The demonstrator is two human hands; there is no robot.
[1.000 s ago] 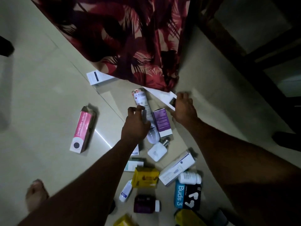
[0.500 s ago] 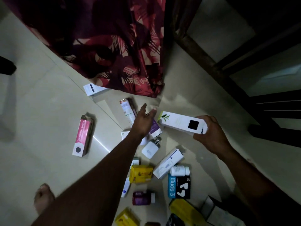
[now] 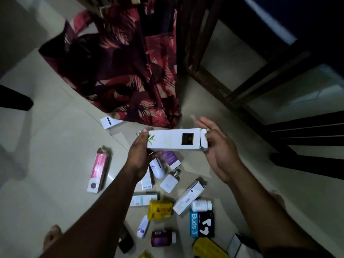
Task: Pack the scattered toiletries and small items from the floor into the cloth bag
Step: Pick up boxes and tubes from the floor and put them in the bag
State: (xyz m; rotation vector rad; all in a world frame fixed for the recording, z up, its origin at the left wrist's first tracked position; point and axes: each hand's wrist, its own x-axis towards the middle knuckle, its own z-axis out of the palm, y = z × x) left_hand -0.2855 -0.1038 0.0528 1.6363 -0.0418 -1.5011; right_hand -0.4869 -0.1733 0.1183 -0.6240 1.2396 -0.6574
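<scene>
**White carton held in both hands over the scattered items**

While the white carton (image 3: 174, 139) hangs level above the floor (image 3: 46, 146), I see the left hand (image 3: 141, 153) curled round its leaf-printed end, thumb underneath. The right hand (image 3: 217, 146) meets the other end, where the flap stands open; its thumb presses the flap while the fingers (image 3: 202, 122) stretch out straight behind the carton, so I read that hand as flat against it, not wrapped round it. The red and maroon cloth bag (image 3: 130, 71) stands just beyond the carton, against a dark wooden frame (image 3: 214, 84).

Below my view of the hands, the rest lies on the tiles: a pink box (image 3: 97, 171) well off to the left, a small white box (image 3: 109, 122) touching the bag's base, a purple box (image 3: 171, 159), a white bottle (image 3: 169, 181), a yellow box (image 3: 160, 209), a long white box (image 3: 189, 198), a white jar (image 3: 202, 205), the Buds 3 box (image 3: 202, 224) and a dark red jar (image 3: 162, 238). A bare foot (image 3: 51, 237) shows at lower left.
</scene>
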